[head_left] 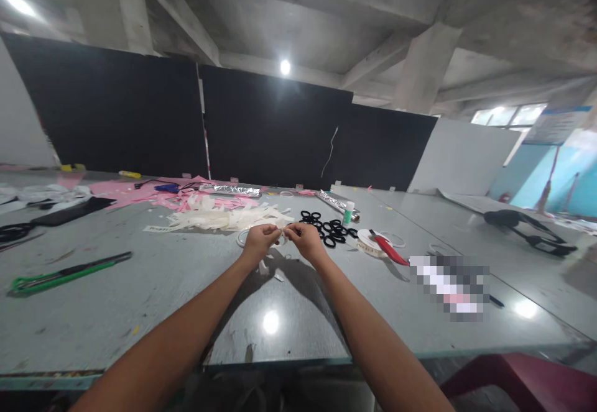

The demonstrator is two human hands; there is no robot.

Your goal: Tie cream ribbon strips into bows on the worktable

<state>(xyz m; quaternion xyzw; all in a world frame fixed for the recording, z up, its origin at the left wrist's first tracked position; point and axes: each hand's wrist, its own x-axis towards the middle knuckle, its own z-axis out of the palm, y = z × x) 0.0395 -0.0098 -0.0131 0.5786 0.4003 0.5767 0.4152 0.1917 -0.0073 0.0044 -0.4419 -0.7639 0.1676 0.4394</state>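
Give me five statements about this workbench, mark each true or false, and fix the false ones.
1. The left hand and right hand meet at a small pale piece. True.
2. The green-handled cutter lies right of both hands. False: the green-handled cutter lies to their left.
3. Several black rings lie clustered beyond the right hand. True.
4. The small green-and-white bottle lies on its side. False: the bottle stands upright.
5. A red-handled tool lies right of the black rings. True.

One head-worn view, facing forward and down, close over a grey table (pixel 84 312)
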